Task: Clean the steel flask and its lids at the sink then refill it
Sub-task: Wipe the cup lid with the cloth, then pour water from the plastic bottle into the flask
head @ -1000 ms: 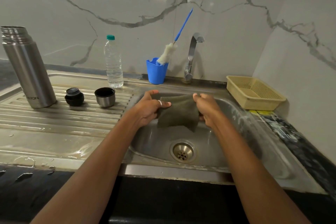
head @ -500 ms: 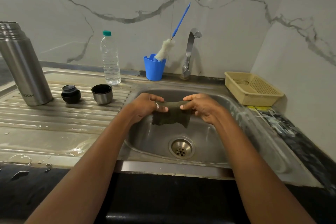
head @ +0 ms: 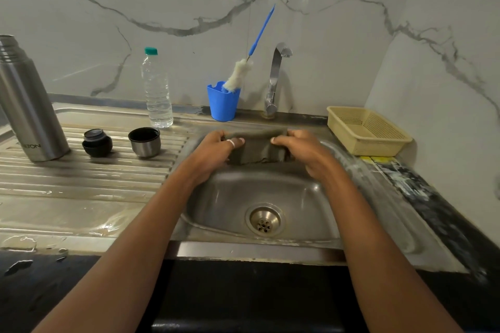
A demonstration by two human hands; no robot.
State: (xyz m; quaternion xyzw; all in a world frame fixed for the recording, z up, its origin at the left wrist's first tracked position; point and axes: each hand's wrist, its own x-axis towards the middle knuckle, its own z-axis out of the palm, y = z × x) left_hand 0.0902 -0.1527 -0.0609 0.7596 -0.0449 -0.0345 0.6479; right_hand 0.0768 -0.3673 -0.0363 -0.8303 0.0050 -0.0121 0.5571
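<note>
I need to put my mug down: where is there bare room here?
The drainboard is bare from the flask, stopper and steel cup lid to the near edge; so is the sink floor around the drain. Crowded: the back ledge with water bottle, blue cup and tap, the basket corner, and where the left hand and right hand hold the cloth.

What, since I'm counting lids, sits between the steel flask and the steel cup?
The head view shows a black stopper lid on the drainboard between steel flask and steel cup, touching neither.
</note>
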